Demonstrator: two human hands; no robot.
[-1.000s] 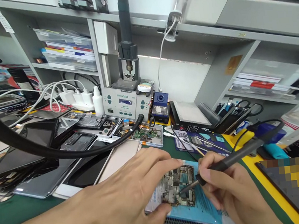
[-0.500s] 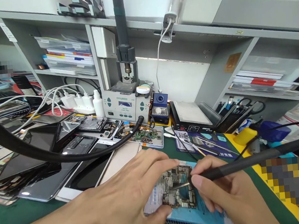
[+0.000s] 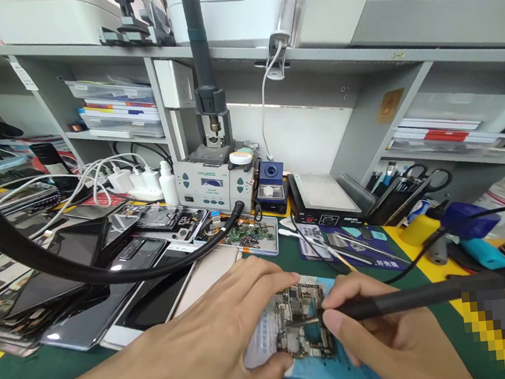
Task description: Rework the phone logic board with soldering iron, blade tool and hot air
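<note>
Two hands work over a circuit board [image 3: 301,322] near the front edge of the tabletop [image 3: 37,368], toward its middle. The left hand [image 3: 213,342] steadies the board: fingers spread, the forefinger reaching its far edge and the thumb tucked under the near-left corner. The board lies on a blue mat [image 3: 341,365], whose near edge is cut off by the picture's bottom. The right hand [image 3: 383,338] has thumb and fingers pinched together round a black soldering iron [image 3: 401,302], the thin tip laid on the board's middle; the handle's far end vanishes behind a pixelated patch at the lower right. Whether the tip really touches a part is too small to tell. Both forearms are cropped at the bottom.

Behind, toward the left edge, phones [image 3: 77,272] lie stacked, partly hidden by a thick black hose [image 3: 109,275] curving across them. A grey station [image 3: 211,184] stands at the back, a tray of parts [image 3: 245,235] before it. Chargers [image 3: 133,180] with white cables sit back left.
</note>
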